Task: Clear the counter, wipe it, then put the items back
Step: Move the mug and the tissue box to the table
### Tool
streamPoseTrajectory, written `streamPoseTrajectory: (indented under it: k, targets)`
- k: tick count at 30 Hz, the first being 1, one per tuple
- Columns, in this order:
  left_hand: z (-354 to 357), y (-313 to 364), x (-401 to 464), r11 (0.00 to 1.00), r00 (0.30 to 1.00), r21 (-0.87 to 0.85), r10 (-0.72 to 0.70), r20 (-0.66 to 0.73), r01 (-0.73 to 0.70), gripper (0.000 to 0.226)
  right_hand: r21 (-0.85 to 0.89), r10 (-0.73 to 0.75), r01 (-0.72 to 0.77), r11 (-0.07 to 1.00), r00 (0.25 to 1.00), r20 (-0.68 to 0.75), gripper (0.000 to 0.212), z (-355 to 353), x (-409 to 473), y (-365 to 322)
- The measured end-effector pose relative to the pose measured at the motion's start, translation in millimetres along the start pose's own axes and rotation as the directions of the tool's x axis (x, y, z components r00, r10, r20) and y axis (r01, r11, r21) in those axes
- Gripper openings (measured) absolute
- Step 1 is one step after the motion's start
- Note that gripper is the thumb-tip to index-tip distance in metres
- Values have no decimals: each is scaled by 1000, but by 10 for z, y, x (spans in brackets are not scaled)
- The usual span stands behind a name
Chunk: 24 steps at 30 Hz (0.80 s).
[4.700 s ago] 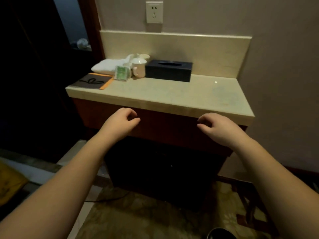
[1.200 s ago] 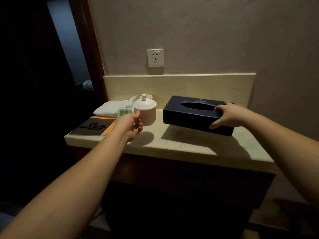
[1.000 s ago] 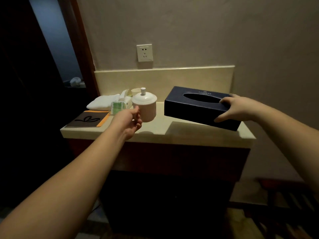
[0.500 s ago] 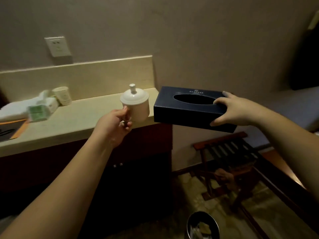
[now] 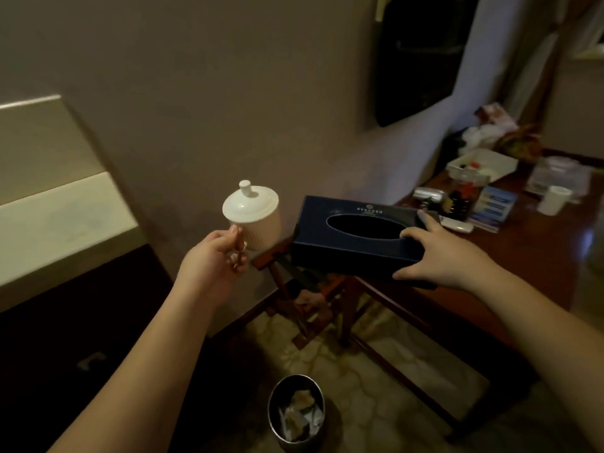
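My left hand grips the handle of a white lidded mug and holds it upright in the air. My right hand grips the right end of a dark blue tissue box, thumb under it and fingers over the top, carrying it level. Both items hang off to the right of the pale stone counter, whose right end shows at the left edge. The other things on the counter are out of view.
A dark wooden desk stands at the right, crowded with a white box, a paper cup, booklets and other items. A folding luggage rack stands below the box. A metal waste bin sits on the floor.
Both hands took the mug and tissue box off the counter and carried them rightward. My view has turned right, so the desk has come into view and most of the counter has left it.
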<state>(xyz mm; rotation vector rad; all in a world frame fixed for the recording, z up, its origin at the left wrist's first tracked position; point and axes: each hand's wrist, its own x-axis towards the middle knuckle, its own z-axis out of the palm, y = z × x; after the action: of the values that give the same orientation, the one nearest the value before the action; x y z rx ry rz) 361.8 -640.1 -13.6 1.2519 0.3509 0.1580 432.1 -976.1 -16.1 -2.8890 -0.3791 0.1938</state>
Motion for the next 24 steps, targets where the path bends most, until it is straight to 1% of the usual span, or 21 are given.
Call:
streamPoseTrajectory:
  k: [6,11,15,18,24]
  targets:
    - [1022,-480,327,990,987,-9,-139,76,140,13,35,146,-148,988,988,54,78,153,-32,1146]
    - [1808,-846,440,970,961,33,-243,131,240,11,57,213,-219,974,973,91,77,271,-114,1983]
    - [2316,-1159,577,974,961,50,-228,157,222,15,64,277,-284,957,956,97,76,354,-229,2564]
    - [2639,-1355,681,969,954,78,-245,173,235,17,70,330,-337,939,939,92,79,432,-320,2924]
    - [3151,-1677,857,961,934,144,-264,240,235,18,126,434,-442,888,897,84,79,560,-433,3409]
